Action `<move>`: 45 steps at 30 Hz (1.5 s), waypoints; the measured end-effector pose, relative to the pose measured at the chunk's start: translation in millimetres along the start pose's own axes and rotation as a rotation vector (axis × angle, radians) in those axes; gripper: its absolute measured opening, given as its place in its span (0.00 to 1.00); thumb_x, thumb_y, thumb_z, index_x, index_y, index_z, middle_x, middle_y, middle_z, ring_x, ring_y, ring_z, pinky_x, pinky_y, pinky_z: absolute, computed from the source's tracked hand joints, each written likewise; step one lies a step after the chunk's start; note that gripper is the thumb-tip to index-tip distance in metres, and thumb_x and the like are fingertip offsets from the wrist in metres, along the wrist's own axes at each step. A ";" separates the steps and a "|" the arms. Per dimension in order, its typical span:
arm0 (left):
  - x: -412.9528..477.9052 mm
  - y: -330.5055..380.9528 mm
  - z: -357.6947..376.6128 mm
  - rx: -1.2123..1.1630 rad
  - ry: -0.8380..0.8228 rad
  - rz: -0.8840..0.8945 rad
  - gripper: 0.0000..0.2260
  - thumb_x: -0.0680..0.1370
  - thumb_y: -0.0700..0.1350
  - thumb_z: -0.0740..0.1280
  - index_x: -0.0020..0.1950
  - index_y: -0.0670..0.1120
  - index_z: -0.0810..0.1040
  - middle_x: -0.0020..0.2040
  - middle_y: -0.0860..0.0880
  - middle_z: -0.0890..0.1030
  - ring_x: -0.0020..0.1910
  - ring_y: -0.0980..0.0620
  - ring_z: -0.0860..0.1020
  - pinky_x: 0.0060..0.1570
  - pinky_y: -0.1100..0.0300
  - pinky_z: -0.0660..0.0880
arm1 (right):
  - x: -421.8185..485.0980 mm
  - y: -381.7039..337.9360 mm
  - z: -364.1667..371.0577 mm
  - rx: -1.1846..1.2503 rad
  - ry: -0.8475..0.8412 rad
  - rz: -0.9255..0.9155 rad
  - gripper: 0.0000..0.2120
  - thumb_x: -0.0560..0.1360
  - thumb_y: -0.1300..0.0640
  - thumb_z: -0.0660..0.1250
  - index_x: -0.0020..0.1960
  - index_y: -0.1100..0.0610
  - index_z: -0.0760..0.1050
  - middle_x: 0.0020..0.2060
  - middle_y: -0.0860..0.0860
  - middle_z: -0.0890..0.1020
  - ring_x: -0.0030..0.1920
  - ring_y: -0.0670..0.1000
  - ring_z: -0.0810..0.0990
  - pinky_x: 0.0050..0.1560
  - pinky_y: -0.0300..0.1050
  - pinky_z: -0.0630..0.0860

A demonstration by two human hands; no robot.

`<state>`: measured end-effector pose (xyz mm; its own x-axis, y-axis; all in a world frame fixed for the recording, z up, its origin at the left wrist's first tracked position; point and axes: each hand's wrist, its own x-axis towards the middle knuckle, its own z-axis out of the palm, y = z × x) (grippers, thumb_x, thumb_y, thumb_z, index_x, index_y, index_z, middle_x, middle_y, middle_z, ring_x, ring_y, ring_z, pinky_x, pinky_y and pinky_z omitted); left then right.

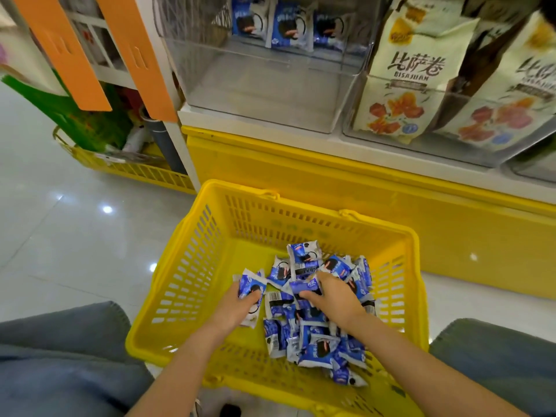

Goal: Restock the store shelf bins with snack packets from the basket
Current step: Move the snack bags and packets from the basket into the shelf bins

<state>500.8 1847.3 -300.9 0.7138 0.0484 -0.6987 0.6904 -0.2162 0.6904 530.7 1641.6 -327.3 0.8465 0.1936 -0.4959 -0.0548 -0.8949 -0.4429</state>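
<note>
Blue packets lay heaped in the yellow basket on the floor, below the clear bin. The left hand gripped one packet; the right hand, curled on the heap, pinched another. Best gather only what each hand holds firmly, lift clear of the basket, then stand them in the bin.

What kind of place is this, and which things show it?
Probably a small shop: a clear plastic shelf bin holding blue snack packets, cream snack bags beside it, and a yellow plastic shopping basket.
</note>
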 end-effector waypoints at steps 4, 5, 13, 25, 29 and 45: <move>-17.0 21.6 10.9 -0.227 0.007 -0.071 0.13 0.78 0.52 0.63 0.59 0.50 0.66 0.60 0.51 0.70 0.57 0.51 0.71 0.38 0.55 0.78 | -22.5 -51.0 -21.5 0.128 0.266 -0.215 0.16 0.77 0.46 0.62 0.61 0.54 0.71 0.41 0.47 0.69 0.37 0.46 0.68 0.37 0.39 0.66; -21.6 27.8 11.9 -0.332 -0.030 -0.069 0.14 0.78 0.54 0.62 0.58 0.48 0.67 0.60 0.52 0.71 0.57 0.52 0.72 0.37 0.54 0.79 | -29.0 -61.3 -25.3 0.139 0.295 -0.280 0.18 0.78 0.47 0.62 0.64 0.55 0.70 0.45 0.47 0.70 0.41 0.46 0.70 0.42 0.39 0.68; -46.6 55.7 0.8 -0.856 -0.095 0.120 0.19 0.78 0.49 0.61 0.65 0.40 0.72 0.50 0.42 0.82 0.39 0.49 0.82 0.30 0.59 0.78 | -74.7 -92.4 -48.1 0.046 0.236 -0.709 0.17 0.79 0.54 0.62 0.66 0.58 0.72 0.68 0.53 0.69 0.71 0.49 0.62 0.70 0.37 0.57; -95.5 103.2 -6.9 -0.761 -0.041 0.552 0.26 0.69 0.51 0.66 0.66 0.52 0.70 0.56 0.48 0.81 0.52 0.52 0.81 0.43 0.60 0.78 | -89.4 -124.4 -111.0 0.707 0.176 -0.294 0.15 0.74 0.52 0.68 0.60 0.53 0.75 0.54 0.47 0.81 0.54 0.47 0.79 0.55 0.41 0.77; -104.4 124.1 -20.2 -0.599 0.007 0.607 0.26 0.68 0.52 0.68 0.66 0.52 0.69 0.56 0.48 0.81 0.53 0.50 0.81 0.50 0.53 0.78 | -91.7 -132.9 -133.0 0.787 0.201 -0.330 0.13 0.73 0.53 0.69 0.57 0.53 0.77 0.50 0.46 0.83 0.49 0.43 0.81 0.46 0.32 0.77; -65.7 221.4 -120.4 -0.398 0.210 0.792 0.11 0.76 0.42 0.66 0.56 0.52 0.72 0.52 0.54 0.80 0.47 0.61 0.79 0.43 0.69 0.76 | 52.7 -213.4 -286.7 0.405 0.724 -0.259 0.19 0.75 0.48 0.66 0.63 0.55 0.73 0.53 0.50 0.78 0.43 0.43 0.74 0.38 0.35 0.68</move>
<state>620.9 1913.6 -79.6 0.9763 0.2144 0.0290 -0.0492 0.0892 0.9948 738.8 1727.5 -44.7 0.9796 -0.0548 0.1934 0.1185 -0.6197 -0.7759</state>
